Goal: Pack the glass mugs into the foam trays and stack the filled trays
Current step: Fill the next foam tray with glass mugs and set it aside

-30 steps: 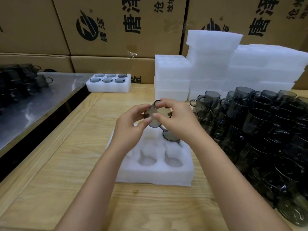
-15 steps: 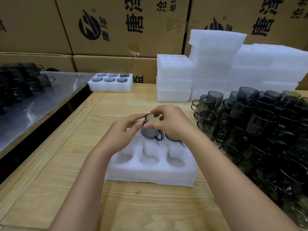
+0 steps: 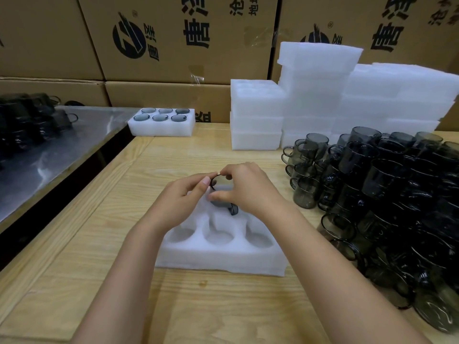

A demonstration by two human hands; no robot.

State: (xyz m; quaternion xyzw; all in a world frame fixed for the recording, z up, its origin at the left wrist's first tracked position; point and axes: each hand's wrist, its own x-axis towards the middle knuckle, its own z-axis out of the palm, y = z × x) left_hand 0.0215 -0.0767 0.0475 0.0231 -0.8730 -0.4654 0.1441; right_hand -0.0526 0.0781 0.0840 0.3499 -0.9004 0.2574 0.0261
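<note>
Current state, head view. My L hand (image 3: 178,204) and R hand (image 3: 250,192) meet over the foam tray (image 3: 218,261), which lies flat on the wooden worktop (image 3: 99,244) directly in front of me. Both hands hold one smoky glass mug (image 3: 221,194). L fingers (image 3: 202,181): thumb and forefinger pinch the rim on its left side, other fingers curled under. R fingers (image 3: 224,173): forefinger tip on the top of the rim, thumb pressed against the mug wall lower down, so the R hand also pinches the mug. Mug pos.: at the back-row ctr pocket of the tray, tilted, w/ its handle pointing toward the front right. I cannot tell whether the base is seated in the pocket. The front row of the tray shows three round pockets of bare foam. The R hand hides the back-row right pocket. Pile of mugs (image 3: 385,194): stacked several high on the worktop to my right, near the tray but not touching it. Filled tray (image 3: 161,127): six mugs in it, at the far left edge of the worktop. Stacks of spare trays (image 3: 255,120): far side, ctr to right. Cardboard boxes (image 3: 173,38) form the wall behind. A metal table (image 3: 49,150) adjoins on the left.
</note>
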